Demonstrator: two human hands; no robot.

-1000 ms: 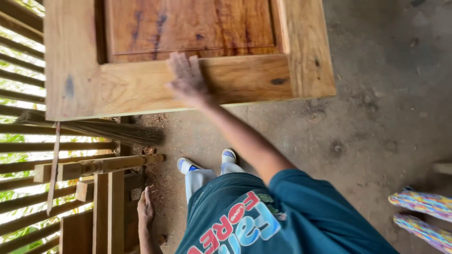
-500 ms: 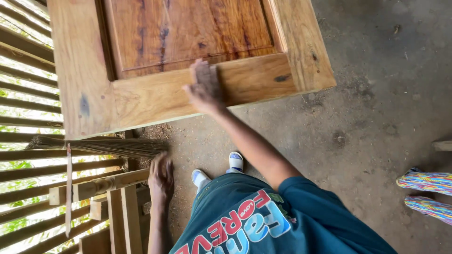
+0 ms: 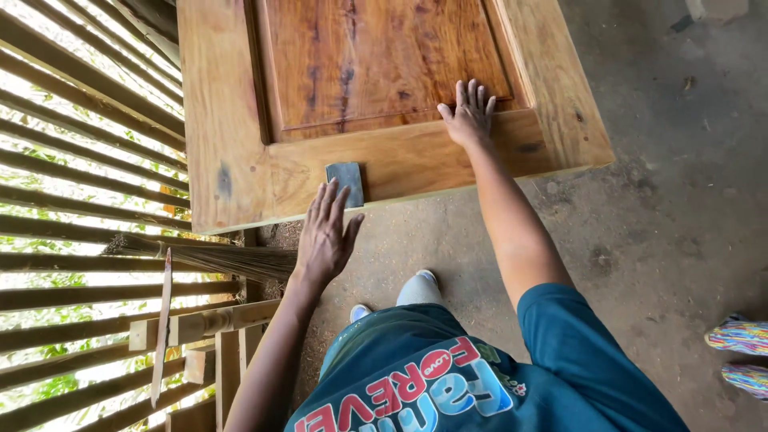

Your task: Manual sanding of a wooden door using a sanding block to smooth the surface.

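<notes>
Starting at the far left: slatted wooden wall (image 3: 72,160) with daylight and greenery showing through the gaps, a thin flat stick (image 3: 162,328) leaning near it, and a bundle broom (image 3: 224,258) lying across just under the panel's near left corner. Below that, a turned wooden post (image 3: 200,322) and some upright boards, partly cut off by the frame edge. Big wooden door panel (image 3: 240,120) lies flat, pale frame around a darker reddish raised centre, dark knots and a bluish stain on the left stile. Small dark grey sanding block (image 3: 345,182) sits on the panel's bottom rail, close to the near edge, nothing gripping it. Left hand (image 3: 324,236) is open, fingers spread and extended, fingertips just beside the block's lower end; cannot tell if they actually touch it. Right hand (image 3: 469,116) lies flat on the panel further right, fingers apart, palm down where the bottom rail meets the raised centre, holding nothing. Concrete floor (image 3: 640,224) with sawdust and dark spots fills the right side. Another person's feet in colourful striped footwear (image 3: 744,356) at the far right edge, well apart from the panel.
</notes>
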